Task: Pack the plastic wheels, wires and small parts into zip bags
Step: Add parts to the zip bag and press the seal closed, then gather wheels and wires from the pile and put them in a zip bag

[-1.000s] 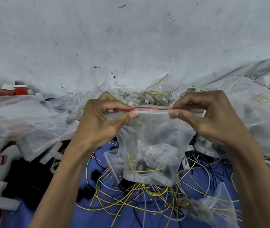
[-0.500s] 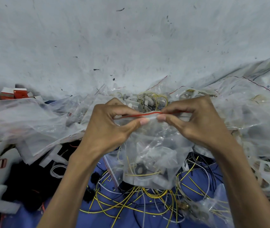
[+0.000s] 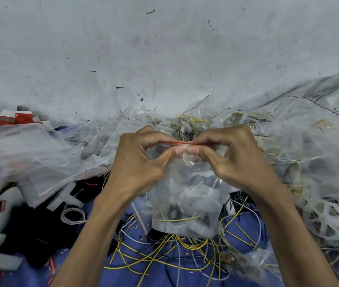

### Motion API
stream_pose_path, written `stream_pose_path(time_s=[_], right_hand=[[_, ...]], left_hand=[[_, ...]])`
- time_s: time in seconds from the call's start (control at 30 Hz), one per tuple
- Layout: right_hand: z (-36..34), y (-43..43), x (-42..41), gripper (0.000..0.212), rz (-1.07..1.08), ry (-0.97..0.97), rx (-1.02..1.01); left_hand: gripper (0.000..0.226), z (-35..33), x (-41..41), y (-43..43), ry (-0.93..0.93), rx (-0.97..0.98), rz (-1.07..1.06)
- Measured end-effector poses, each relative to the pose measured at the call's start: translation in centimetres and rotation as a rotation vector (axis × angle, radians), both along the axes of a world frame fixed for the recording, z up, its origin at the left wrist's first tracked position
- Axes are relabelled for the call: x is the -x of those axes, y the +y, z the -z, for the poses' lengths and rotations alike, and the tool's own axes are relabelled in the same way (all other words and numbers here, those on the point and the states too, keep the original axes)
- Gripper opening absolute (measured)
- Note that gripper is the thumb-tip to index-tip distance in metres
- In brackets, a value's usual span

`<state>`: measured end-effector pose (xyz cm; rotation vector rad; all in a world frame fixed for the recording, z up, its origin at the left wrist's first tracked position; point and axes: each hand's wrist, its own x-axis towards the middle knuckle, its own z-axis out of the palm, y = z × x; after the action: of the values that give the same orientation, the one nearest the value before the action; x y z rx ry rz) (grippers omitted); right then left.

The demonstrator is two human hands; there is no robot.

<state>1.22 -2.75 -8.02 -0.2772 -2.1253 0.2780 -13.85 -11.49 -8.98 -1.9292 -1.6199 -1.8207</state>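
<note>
The hands have slid together along the red zip (image 3: 180, 143): the left hand (image 3: 141, 162) and right hand (image 3: 234, 160) now pinch it side by side at the middle. The filled bag (image 3: 187, 199) hangs below them, over loose wires (image 3: 164, 255). The sealing seems almost finished.

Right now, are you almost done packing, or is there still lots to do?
Some is done: filled bags lie piled behind and to the right. In hand: the left hand and right hand pinch the red strip of a zip bag that holds plastic parts and yellow wire; whether it is fully sealed I cannot tell. Left: loose wires on the blue cloth and white wheels, seemingly unpacked, at the right.
</note>
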Motion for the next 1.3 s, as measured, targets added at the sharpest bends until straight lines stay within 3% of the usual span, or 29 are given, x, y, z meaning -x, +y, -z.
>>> stream_pose_path(time_s=[0.07,0.13,0.23,0.27,0.3,0.37,0.5,0.57,0.67,0.77,0.87,0.93,1.0,1.03,1.07,1.13,1.2,1.3], right_hand=[[0.5,-0.1,0.6,0.008,0.008,0.087,0.057],[1.2,0.1,1.3,0.021,-0.056,0.097,0.288],[2.8,0.9,1.5,0.061,-0.16,-0.174,0.703],[3.6,1.2,1.5,0.062,-0.189,-0.308,0.791],[4.3,1.2,1.6,0.055,-0.184,-0.417,0.804],[5.2,1.5,1.8,0.051,-0.081,-0.444,0.645],[4.3,3.3,0.7,0.036,0.058,-0.253,0.593],[2.8,4.9,-0.6,0.023,0.178,-0.043,0.649],[-1.1,9.0,-3.2,0.021,0.28,0.339,0.704],[-5.1,15.3,-5.8,0.012,0.676,0.491,0.485],[-5.3,20.2,-7.1,0.062,1.158,0.273,0.546],[-3.6,20.2,-6.3,0.082,1.301,0.146,0.465],[-1.1,19.5,-4.8,0.07,1.252,0.06,0.137],[0.2,19.3,-4.0,0.059,1.213,-0.097,0.023],[1.2,19.4,-3.6,0.053,1.185,-0.282,0.013],[1.8,20.4,-3.5,0.048,1.155,-0.518,0.212],[1.9,21.0,-3.4,0.043,1.166,-0.51,0.309],[2.7,21.2,-3.3,0.046,1.236,-0.514,0.094]], left_hand=[[0.013,0.0,0.4,0.0,-0.02,-0.011,-0.017],[0.012,0.1,1.1,0.2,-0.104,-0.011,-0.049],[0.014,0.7,2.1,0.6,-0.225,-0.029,-0.124],[0.018,0.9,2.0,0.8,-0.239,-0.033,-0.144],[0.021,1.1,1.9,1.0,-0.24,-0.026,-0.156],[0.025,1.4,1.6,1.3,-0.199,0.041,-0.123],[0.024,1.4,2.1,1.4,-0.1,0.178,-0.053],[0.035,1.4,2.9,1.3,-0.113,0.178,-0.056],[0.037,1.9,3.8,1.4,-0.147,0.229,-0.005],[0.04,2.6,4.4,2.0,-0.151,0.284,0.007],[0.038,3.5,4.6,2.5,-0.164,0.333,0.039],[0.034,4.0,4.6,2.7,-0.145,0.381,0.064],[0.028,4.5,4.6,3.2,-0.108,0.44,0.082],[0.027,5.0,4.7,3.4,-0.1,0.477,0.091],[0.025,5.4,4.8,3.6,-0.096,0.513,0.104],[0.02,6.6,5.2,4.0,-0.087,0.591,0.078],[0.015,7.7,6.3,4.6,-0.069,0.646,-0.048],[0.014,8.8,8.7,6.5,-0.011,0.559,-0.327]])
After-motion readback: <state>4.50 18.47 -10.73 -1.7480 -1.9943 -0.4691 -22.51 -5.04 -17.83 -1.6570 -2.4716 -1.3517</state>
